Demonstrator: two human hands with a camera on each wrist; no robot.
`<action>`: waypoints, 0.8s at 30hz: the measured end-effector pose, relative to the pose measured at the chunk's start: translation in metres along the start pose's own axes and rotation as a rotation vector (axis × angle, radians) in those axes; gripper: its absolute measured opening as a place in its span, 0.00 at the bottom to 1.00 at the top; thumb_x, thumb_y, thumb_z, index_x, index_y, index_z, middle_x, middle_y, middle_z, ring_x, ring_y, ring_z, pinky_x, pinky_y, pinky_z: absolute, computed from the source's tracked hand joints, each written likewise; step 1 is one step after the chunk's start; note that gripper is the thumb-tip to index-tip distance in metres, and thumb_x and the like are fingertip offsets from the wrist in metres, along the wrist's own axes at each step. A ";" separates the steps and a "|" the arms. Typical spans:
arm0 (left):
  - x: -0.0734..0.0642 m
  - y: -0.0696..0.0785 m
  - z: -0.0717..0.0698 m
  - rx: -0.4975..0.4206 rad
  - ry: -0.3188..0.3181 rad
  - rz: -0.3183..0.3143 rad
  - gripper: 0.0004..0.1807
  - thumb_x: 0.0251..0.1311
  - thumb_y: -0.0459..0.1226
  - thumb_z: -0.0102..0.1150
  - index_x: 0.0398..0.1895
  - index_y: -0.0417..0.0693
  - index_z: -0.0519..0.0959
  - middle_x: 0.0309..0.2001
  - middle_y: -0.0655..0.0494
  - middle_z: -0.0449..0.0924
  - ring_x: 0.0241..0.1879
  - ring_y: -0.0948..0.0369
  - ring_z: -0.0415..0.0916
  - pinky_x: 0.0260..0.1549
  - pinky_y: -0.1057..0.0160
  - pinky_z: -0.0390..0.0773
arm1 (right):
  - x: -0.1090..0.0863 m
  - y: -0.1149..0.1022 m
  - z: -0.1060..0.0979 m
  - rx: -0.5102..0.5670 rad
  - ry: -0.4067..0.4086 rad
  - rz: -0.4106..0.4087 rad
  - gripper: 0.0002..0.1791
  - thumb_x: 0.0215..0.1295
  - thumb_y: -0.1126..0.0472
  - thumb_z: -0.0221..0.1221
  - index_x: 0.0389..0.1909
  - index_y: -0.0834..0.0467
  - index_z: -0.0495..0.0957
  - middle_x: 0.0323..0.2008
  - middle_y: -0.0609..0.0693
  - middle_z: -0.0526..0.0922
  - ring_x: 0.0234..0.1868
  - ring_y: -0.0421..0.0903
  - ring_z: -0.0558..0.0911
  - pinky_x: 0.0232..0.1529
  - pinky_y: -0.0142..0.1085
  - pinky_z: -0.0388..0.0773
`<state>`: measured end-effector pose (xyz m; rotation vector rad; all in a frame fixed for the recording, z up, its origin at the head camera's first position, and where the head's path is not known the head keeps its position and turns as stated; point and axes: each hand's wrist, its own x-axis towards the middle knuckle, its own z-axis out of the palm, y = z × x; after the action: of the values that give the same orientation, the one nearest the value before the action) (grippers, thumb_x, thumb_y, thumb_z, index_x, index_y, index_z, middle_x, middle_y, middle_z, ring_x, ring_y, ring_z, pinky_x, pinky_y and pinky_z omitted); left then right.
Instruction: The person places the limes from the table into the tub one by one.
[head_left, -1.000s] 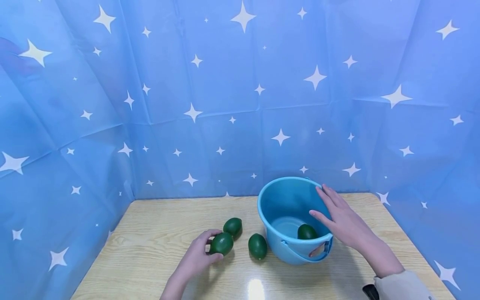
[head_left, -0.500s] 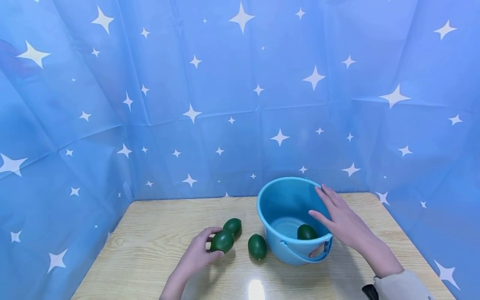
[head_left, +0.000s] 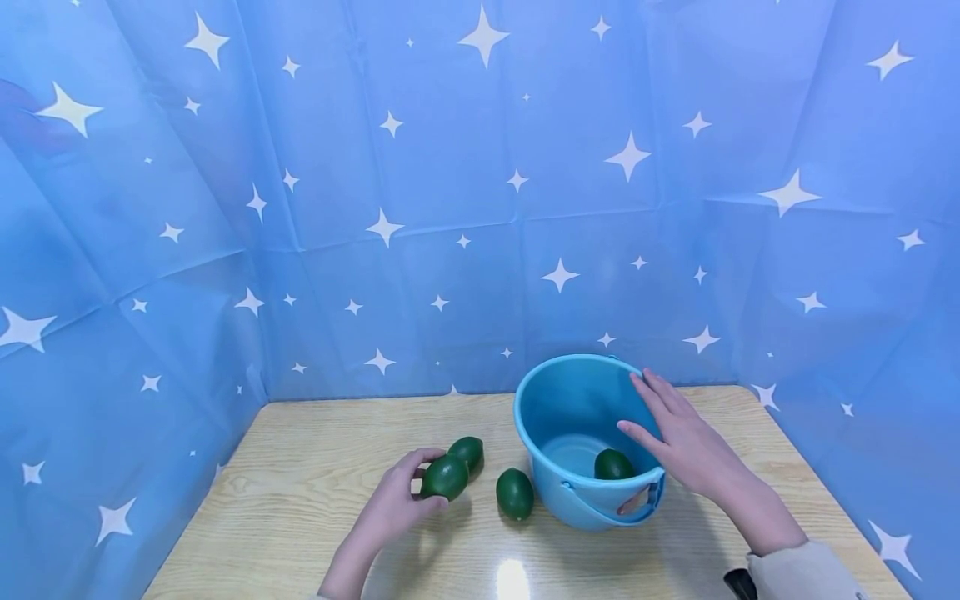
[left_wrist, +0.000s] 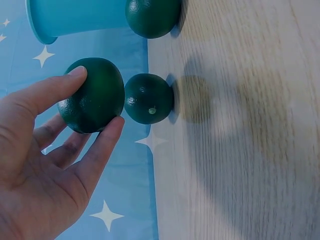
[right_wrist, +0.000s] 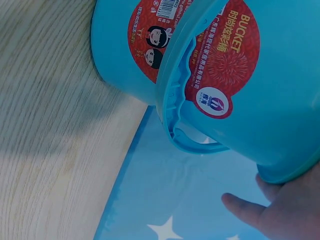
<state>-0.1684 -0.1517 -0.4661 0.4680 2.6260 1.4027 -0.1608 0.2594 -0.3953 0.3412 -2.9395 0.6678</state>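
In the head view, my left hand (head_left: 395,500) holds a dark green lime (head_left: 446,477) between thumb and fingertips. The left wrist view shows this lime (left_wrist: 95,95) raised off the wood, thumb on one side and fingers on the other. Just behind it a second lime (head_left: 468,452) lies on the table, partly covered. A third lime (head_left: 515,493) sits beside the light blue bucket (head_left: 551,479). Inside the bucket is another lime (head_left: 613,464). My right hand (head_left: 693,442) rests at the bucket's right rim with fingers extended, thumb reaching over the opening.
The wooden table (head_left: 300,483) ends at a blue curtain (head_left: 450,208) with white stars, which also runs down both sides. The bucket's handle (head_left: 615,512) hangs down at its front. A red label (right_wrist: 225,60) is on the bucket's side.
My left hand has lifted the lime slightly. The right hand, the bucket and the other limes have stayed in place.
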 end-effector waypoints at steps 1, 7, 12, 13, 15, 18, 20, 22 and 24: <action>0.000 0.000 0.000 -0.001 -0.001 -0.001 0.35 0.55 0.35 0.72 0.67 0.43 0.70 0.65 0.39 0.71 0.60 0.41 0.73 0.45 0.54 0.87 | 0.000 0.000 0.000 0.000 0.000 0.000 0.46 0.72 0.36 0.50 0.80 0.56 0.45 0.79 0.64 0.47 0.76 0.70 0.50 0.65 0.75 0.57; 0.001 0.002 -0.001 -0.004 -0.003 0.003 0.35 0.55 0.35 0.72 0.67 0.42 0.70 0.65 0.39 0.71 0.60 0.41 0.73 0.44 0.54 0.87 | 0.000 0.000 0.000 -0.002 0.003 0.000 0.46 0.73 0.36 0.50 0.80 0.56 0.45 0.79 0.64 0.47 0.76 0.70 0.50 0.65 0.75 0.56; 0.001 0.003 -0.001 -0.018 0.002 0.012 0.34 0.56 0.34 0.71 0.67 0.43 0.70 0.65 0.40 0.71 0.60 0.41 0.73 0.44 0.57 0.87 | -0.001 0.000 0.000 -0.004 0.005 0.000 0.46 0.72 0.38 0.51 0.80 0.57 0.46 0.79 0.64 0.47 0.76 0.70 0.51 0.66 0.74 0.56; 0.001 0.004 -0.001 -0.018 0.004 0.014 0.34 0.56 0.34 0.71 0.66 0.44 0.70 0.65 0.40 0.71 0.60 0.41 0.73 0.44 0.57 0.87 | -0.001 0.000 0.000 -0.005 0.006 -0.001 0.45 0.72 0.38 0.52 0.80 0.57 0.46 0.79 0.64 0.48 0.76 0.70 0.51 0.66 0.74 0.56; 0.001 0.004 -0.001 -0.014 0.005 0.018 0.33 0.56 0.33 0.71 0.66 0.44 0.71 0.65 0.41 0.71 0.60 0.42 0.73 0.44 0.58 0.87 | -0.001 0.000 0.001 -0.005 0.008 -0.003 0.45 0.72 0.38 0.52 0.80 0.57 0.47 0.79 0.64 0.48 0.76 0.70 0.51 0.66 0.74 0.56; 0.002 0.005 -0.001 -0.007 0.006 0.022 0.33 0.56 0.33 0.71 0.66 0.45 0.71 0.65 0.41 0.71 0.60 0.42 0.73 0.44 0.60 0.87 | -0.001 0.000 0.001 -0.007 0.011 -0.008 0.45 0.72 0.39 0.52 0.80 0.56 0.47 0.79 0.64 0.48 0.76 0.70 0.51 0.66 0.74 0.56; 0.002 0.006 -0.001 -0.006 0.006 0.021 0.33 0.56 0.33 0.70 0.66 0.45 0.71 0.65 0.42 0.71 0.60 0.42 0.73 0.44 0.60 0.87 | -0.001 0.000 0.001 -0.008 0.011 -0.009 0.45 0.72 0.38 0.52 0.80 0.56 0.47 0.79 0.64 0.48 0.76 0.70 0.51 0.66 0.74 0.56; 0.002 0.007 -0.002 -0.009 0.005 0.020 0.33 0.56 0.33 0.70 0.66 0.45 0.71 0.65 0.42 0.71 0.60 0.42 0.73 0.44 0.60 0.87 | -0.001 0.000 0.001 -0.006 0.010 -0.007 0.45 0.72 0.38 0.52 0.80 0.56 0.46 0.79 0.64 0.48 0.76 0.70 0.50 0.66 0.74 0.56; 0.003 0.008 -0.002 -0.014 0.005 0.018 0.34 0.56 0.33 0.70 0.67 0.44 0.70 0.66 0.42 0.71 0.61 0.42 0.72 0.44 0.60 0.87 | -0.001 0.000 0.001 -0.004 0.008 -0.005 0.45 0.73 0.38 0.51 0.80 0.57 0.46 0.79 0.65 0.48 0.77 0.70 0.50 0.66 0.74 0.56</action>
<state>-0.1697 -0.1483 -0.4577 0.4891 2.6207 1.4282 -0.1604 0.2592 -0.3966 0.3448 -2.9312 0.6612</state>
